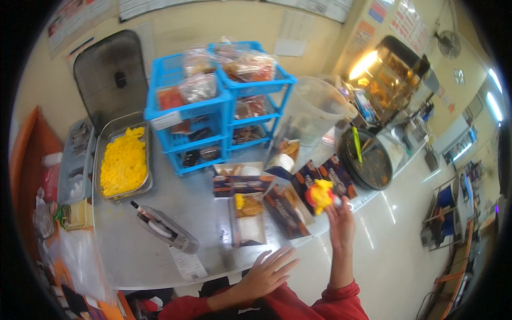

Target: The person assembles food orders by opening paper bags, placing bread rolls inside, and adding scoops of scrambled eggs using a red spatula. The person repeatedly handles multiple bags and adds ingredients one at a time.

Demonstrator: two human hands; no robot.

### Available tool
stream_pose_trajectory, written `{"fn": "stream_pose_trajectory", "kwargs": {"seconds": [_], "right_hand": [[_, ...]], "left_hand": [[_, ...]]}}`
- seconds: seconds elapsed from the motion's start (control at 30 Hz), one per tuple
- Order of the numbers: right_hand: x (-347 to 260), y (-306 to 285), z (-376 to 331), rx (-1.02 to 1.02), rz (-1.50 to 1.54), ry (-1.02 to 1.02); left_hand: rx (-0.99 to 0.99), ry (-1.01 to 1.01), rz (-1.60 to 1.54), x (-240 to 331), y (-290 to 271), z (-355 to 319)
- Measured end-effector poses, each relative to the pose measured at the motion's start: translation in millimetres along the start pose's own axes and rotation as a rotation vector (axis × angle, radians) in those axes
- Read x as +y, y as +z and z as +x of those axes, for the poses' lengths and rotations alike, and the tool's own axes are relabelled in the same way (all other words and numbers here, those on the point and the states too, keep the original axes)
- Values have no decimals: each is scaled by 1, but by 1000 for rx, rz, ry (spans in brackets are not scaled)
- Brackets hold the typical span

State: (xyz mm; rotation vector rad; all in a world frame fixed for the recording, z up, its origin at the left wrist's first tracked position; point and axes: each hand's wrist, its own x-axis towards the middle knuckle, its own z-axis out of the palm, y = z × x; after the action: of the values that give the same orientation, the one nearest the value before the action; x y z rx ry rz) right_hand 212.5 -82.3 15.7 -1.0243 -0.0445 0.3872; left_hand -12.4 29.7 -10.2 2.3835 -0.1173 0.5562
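Observation:
My right hand [342, 221] is closed around the short handle of a red spoon [311, 196], which is heaped with yellow scrambled egg [322, 194]. It hovers above the dark printed meal boxes at the table's right side. My left hand [269, 273] hangs at the front edge with its fingers spread, holding nothing. Just beyond it lies an open meal box [249, 236] with white rice, a brown piece of food and a bit of egg. Beside that box are another open box [287, 210] and one farther back [242, 184].
At the left is a metal tray [98, 181] of scrambled egg. Blue tiered baskets [186, 112] with packets stand behind the boxes. A tape dispenser [169, 228], a clear tub [312, 106] and a black pan [368, 169] with green tongs [356, 144] are also on the table.

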Motion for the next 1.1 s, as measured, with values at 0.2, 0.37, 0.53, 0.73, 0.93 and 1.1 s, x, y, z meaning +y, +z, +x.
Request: {"fn": "stream_pose_trajectory", "kwargs": {"seconds": [0.2, 0.37, 0.53, 0.73, 0.93, 1.1], "right_hand": [[25, -34, 33, -54, -22, 29], [50, -45, 46, -85, -157, 25], [87, -44, 40, -237, -474, -211], [107, -61, 39, -868, -1188, -740], [74, -47, 55, -721, -1038, -821], [34, 2, 56, -326, -509, -519]], "left_hand": [[-128, -73, 401, -12, 59, 82], [1, -268, 378, -14, 60, 61], [101, -374, 339, -9, 63, 49], [168, -383, 342, -6, 72, 52], [159, -337, 313, -12, 72, 44], [170, -247, 209, -11, 71, 26]]}}
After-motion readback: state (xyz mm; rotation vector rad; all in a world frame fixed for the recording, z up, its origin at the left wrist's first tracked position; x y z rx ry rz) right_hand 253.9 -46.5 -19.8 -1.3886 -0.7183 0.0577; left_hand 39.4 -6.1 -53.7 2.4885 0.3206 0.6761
